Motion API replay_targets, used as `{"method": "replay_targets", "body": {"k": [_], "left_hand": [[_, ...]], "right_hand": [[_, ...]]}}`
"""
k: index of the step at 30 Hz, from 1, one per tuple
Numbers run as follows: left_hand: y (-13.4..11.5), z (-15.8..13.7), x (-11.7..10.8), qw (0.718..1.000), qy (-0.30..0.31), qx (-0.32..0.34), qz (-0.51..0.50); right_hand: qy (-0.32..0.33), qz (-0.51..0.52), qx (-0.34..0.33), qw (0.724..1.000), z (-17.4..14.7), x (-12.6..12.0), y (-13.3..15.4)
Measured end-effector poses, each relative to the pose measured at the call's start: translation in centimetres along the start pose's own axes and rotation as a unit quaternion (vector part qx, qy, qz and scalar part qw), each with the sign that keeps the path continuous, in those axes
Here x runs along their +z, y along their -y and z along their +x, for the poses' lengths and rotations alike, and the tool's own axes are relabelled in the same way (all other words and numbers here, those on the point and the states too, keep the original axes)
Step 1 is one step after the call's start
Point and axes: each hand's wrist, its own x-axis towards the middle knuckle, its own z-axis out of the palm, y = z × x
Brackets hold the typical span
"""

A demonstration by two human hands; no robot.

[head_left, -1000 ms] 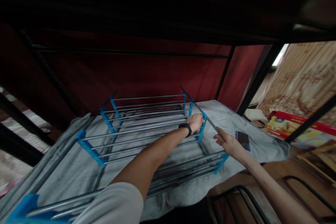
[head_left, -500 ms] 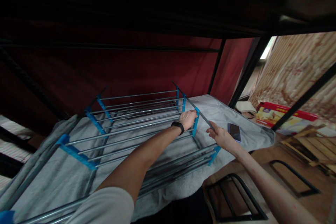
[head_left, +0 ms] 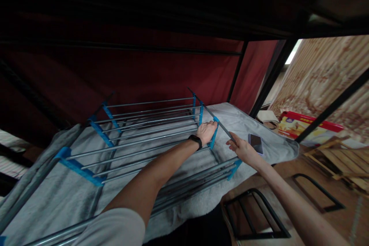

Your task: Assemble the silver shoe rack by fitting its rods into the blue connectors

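A rack of grey metal tubes (head_left: 150, 135) and blue plastic connectors (head_left: 79, 169) lies on its side over a grey blanket. My left hand (head_left: 206, 131), a dark band at its wrist, is closed around the top of a blue connector (head_left: 213, 138) on the rack's right side. Through that connector's end runs a long grey tube (head_left: 224, 129). The near end of this tube is pinched in the fingers of my right hand (head_left: 240, 148). My left forearm hides part of the tubes beneath it.
A phone (head_left: 256, 144) lies on the blanket (head_left: 233, 117) just right of my right hand. Black bed-frame posts (head_left: 272, 73) and a dark upper bunk enclose the space. Beyond are a red-and-yellow box (head_left: 302, 127), wooden slats (head_left: 343, 157) and a black metal frame (head_left: 256, 215).
The view has shifted slightly. Both hands keep their holds on the connector and the tube, with no clear movement of the tube through the connector.
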Motion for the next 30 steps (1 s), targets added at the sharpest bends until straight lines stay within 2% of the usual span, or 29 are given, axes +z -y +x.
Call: {"method": "replay_targets", "body": {"k": [14, 22, 30], "left_hand": [[-0.7, -0.7, 0.3, 0.999, -0.002, 0.028, 0.036], [-0.9, -0.6, 0.3, 0.999, 0.011, 0.023, 0.022], [-1.2, -0.5, -1.0, 0.999, 0.041, -0.007, -0.003]], "right_hand": [[-0.017, -0.005, -0.016, 1.0, 0.1, 0.4, -0.6], [-0.006, -0.007, 0.014, 1.0, 0.1, -0.1, 0.2], [-0.001, 0.076, 0.035, 0.997, 0.5, 0.0, 0.7]]}}
